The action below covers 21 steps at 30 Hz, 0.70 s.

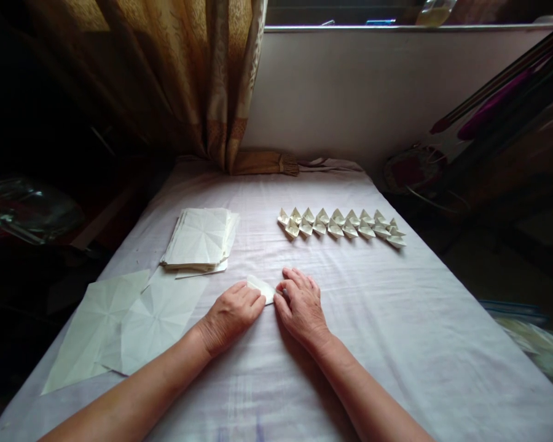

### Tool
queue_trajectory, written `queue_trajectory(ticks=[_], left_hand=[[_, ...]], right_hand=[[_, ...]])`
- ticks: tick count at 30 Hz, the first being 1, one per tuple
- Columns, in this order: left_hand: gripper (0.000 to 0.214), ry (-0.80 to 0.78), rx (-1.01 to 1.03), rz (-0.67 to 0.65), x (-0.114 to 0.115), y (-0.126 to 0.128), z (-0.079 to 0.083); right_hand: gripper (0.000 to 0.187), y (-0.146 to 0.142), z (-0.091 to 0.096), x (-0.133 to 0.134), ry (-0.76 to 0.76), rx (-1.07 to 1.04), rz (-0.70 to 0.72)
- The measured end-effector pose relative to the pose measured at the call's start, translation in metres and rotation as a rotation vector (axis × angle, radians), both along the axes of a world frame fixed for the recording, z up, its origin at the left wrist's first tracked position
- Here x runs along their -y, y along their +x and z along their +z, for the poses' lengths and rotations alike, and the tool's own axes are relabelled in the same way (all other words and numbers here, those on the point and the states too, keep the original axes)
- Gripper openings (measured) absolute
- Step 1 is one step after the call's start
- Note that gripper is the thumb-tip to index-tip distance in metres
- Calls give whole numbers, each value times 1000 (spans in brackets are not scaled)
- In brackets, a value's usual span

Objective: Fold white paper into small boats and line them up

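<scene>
A small folded piece of white paper [261,288] lies between my hands near the middle of the table. My left hand [236,311] is closed on its left end, thumb and fingers pressed together. At the paper's right corner, my right hand [301,305] pinches with thumb and forefinger while its other fingers reach forward over the cloth. Beyond and to the right stand two rows of small folded paper boats [336,224]. A stack of creased paper sheets [200,236] sits ahead of my left hand.
Loose creased sheets [154,319] lie on the left side, partly under my left forearm. A pale cloth [419,344] covers the table. A gold curtain [221,80] hangs down to the far edge, before a white wall [350,92]. Clear plastic bags [534,344] are beside the right edge.
</scene>
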<state>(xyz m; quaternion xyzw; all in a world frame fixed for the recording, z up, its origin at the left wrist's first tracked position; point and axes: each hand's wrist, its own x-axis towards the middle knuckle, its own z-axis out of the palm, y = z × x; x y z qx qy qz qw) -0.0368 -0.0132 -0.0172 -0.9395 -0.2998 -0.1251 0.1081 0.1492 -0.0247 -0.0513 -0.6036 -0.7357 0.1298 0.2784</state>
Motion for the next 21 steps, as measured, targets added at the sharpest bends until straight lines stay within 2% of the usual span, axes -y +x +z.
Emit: queue_trajectory(ticks=[4,8,11,14,16,18,21], left_hand=[[22,38,2,-13,-1,-5,-4],[19,-4,99,79,-1,-11,-10],[18,-60,214,169,-2,-13,-16],[22,-127,352,147,-2,-11,-21],[22,-183,433,71,-3,-8,-24],[21,-233,488,0,-5,-3,-26],[21,-263,476,-47,-10,0,-25]], right_hand=[[11,2,-2,-1,33,-61,-11],[20,9,-5,-2,73,-129,34],[39,18,-6,-2,93,-155,106],[55,27,-6,-2,121,-112,157],[52,33,-6,-3,156,-48,184],[38,39,-4,-3,206,26,244],[24,44,2,-1,276,124,372]])
